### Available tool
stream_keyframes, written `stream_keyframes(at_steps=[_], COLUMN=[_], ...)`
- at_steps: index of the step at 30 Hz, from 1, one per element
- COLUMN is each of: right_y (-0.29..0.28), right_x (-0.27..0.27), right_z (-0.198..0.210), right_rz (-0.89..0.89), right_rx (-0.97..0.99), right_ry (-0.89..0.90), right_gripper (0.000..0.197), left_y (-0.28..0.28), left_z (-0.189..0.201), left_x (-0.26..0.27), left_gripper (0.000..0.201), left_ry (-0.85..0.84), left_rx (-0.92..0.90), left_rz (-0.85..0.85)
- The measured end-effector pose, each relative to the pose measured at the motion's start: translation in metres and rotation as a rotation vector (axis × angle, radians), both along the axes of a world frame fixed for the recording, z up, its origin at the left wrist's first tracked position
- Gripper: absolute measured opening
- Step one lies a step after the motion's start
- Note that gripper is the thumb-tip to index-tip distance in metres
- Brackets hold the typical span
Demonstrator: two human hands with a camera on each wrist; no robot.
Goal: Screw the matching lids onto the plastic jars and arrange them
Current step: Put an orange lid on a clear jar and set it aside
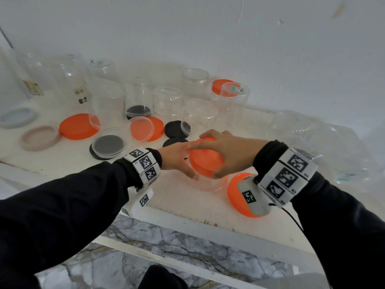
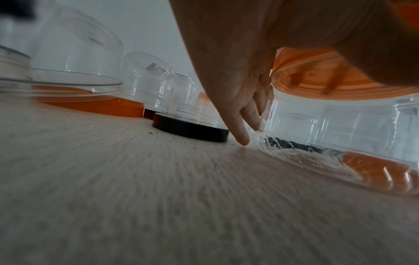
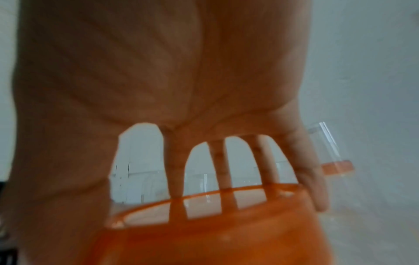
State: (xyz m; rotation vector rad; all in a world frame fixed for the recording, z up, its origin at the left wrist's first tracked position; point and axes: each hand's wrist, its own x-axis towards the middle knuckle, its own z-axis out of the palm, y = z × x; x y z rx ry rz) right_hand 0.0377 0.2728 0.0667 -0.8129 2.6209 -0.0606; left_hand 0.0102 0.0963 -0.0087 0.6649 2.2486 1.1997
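Lid work is under way at the near edge of the worktop (image 1: pixel 208 215). I have my right hand (image 1: pixel 227 153) spread over the orange lid (image 1: pixel 205 160), fingers (image 3: pixel 223 166) curled down around its rim and grasping it, which is the hold I would want for turning it on the threads. The lid sits tilted on the mouth of the clear jar (image 2: pixel 340 125), so I judge it is not yet seated square, and the thread may cross if I twist before levelling it. My left hand (image 1: pixel 177 158) is against the jar's side, fingers lying along the wall with one fingertip pointing down at the worktop; it seems there to stop the jar spinning, though I cannot tell how firmly it grips.

Just beside my right wrist lies another orange lid (image 1: pixel 236 195), partly hidden by the wrist camera. Farther back stand many open clear jars (image 1: pixel 167 103), and among them loose orange lids (image 1: pixel 78 126), black lids (image 1: pixel 175 129) and clear lids (image 1: pixel 110 142), several overlapping. One jar with an orange lid (image 1: pixel 223 86) on stands near the wall. Most of the matching still lies ahead.
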Motion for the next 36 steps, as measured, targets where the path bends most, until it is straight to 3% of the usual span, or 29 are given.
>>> stream_keyframes(at_steps=[6,12,17,20,23,26,32,36], right_y=[-0.007,0.001,-0.005,-0.003,0.004,0.009,-0.002,0.005], right_x=[0.004,0.002,0.002,0.004,0.002,0.0,0.002,-0.001], right_z=[-0.011,-0.005,-0.013,-0.016,-0.014,-0.01,-0.015,-0.009], right_rz=[-0.124,0.041,-0.052,-0.079,-0.022,0.008,-0.045,-0.011], right_rx=[0.095,-0.064,-0.034,0.022,-0.028,-0.128,-0.024,-0.003], right_ry=[0.267,-0.002,0.195,0.285,0.152,-0.004,0.209,0.109], right_gripper=[0.085,0.085,0.075,0.084,0.088,0.079,0.075,0.082], left_y=[0.0,0.0,0.0,0.0,0.001,0.001,0.0,0.0], left_z=[0.002,0.002,0.003,0.004,0.005,0.004,0.004,0.004], left_x=[0.001,0.003,0.004,0.004,0.004,0.004,0.003,0.003], left_gripper=[0.069,0.074,0.073,0.068,0.07,0.072,0.07,0.071], left_ry=[0.011,0.001,0.002,0.001,-0.018,-0.049,-0.037,-0.049], left_rx=[-0.03,-0.001,-0.005,-0.002,0.01,0.025,0.033,0.033], left_rz=[0.018,0.017,0.019,0.009,0.006,0.012,0.004,-0.001])
